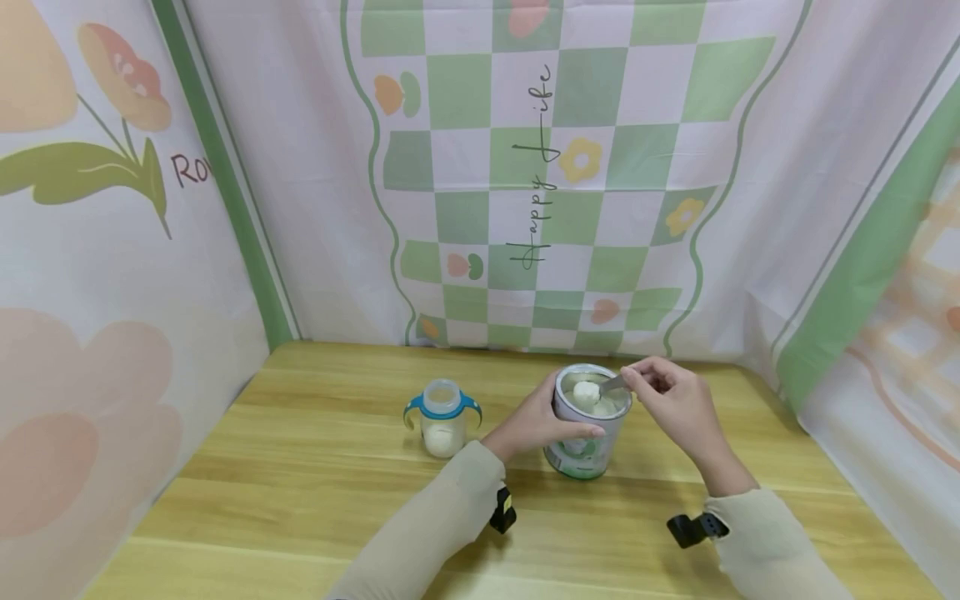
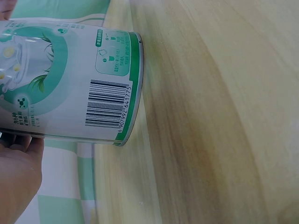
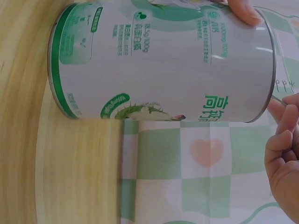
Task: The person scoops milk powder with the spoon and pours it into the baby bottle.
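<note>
Fingers (image 2: pixel 35 146) grip a white, green-banded can (image 1: pixel 587 450).

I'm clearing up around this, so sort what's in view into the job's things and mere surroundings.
In use:
tin, gripped by left hand
scoop of powder, held by right hand
handled bottle, probably: similar powder inside

Surroundings:
patterned backdrop
wrist cameras

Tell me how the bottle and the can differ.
The bottle is see-through, while the can is covered in print. The bottle has blue handles; the can has none. The can is larger than the bottle. The left hand holds the can; no hand touches the bottle. Both hold something pale.
</note>
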A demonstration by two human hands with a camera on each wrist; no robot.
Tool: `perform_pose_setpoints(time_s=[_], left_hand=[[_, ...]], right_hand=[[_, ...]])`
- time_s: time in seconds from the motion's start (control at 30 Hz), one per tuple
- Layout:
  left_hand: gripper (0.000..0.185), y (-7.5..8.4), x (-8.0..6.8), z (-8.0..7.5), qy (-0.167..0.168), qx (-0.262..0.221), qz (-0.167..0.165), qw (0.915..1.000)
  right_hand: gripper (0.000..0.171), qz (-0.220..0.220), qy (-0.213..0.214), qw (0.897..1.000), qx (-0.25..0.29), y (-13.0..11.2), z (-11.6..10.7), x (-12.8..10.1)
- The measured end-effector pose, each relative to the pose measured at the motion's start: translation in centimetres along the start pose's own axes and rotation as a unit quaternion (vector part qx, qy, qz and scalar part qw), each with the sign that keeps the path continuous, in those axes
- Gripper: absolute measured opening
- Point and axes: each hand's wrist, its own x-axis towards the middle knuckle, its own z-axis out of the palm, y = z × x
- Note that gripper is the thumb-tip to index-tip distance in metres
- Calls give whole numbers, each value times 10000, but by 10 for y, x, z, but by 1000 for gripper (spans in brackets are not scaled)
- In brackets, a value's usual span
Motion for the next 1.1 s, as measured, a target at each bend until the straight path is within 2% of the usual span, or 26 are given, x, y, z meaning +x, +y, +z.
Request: perform_pose_setpoints(time_s=[0.17, 0.53, 0.9, 1.1], left_hand=[[79, 0, -1, 0, 32, 42, -17, 10000], [80, -1, 0, 0, 66, 45, -23, 10000], [80, -1, 0, 0, 49, 30, -3, 10000], [81, -1, 0, 0, 67, 125, -33, 9999]], right_hand=[[16, -21, 65, 10000, 24, 1, 0, -1], [18, 207, 183, 9995, 179, 6, 0, -3], [22, 410, 318, 9986, 116, 6, 0, -5], [25, 679, 287, 9969, 257, 6, 0, -5]])
